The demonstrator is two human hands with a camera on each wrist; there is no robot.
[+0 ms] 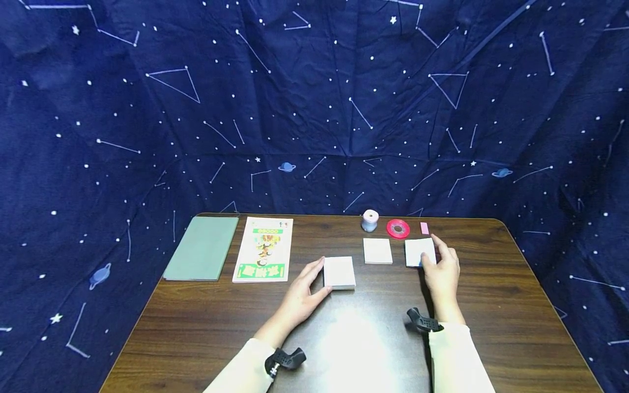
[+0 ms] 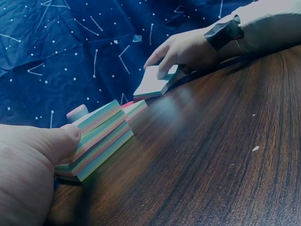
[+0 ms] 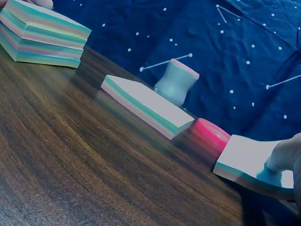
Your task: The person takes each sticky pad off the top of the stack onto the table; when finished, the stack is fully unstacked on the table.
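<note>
My left hand rests against a stack of square note pads, index finger along its left side and thumb at its near corner. In the left wrist view, the thumb touches the stack's striped, pastel-coloured edges. My right hand pinches another square note pad at its right side; the thumb lies over the white top. In the right wrist view this pad tilts a little above the table. Between the hands lies a single note pad with a white top.
Behind the pads stand a pale spool, a red ring-shaped roll and a small pink piece. To the left lie a green folder and a printed booklet. A starry blue cloth hangs behind the wooden table.
</note>
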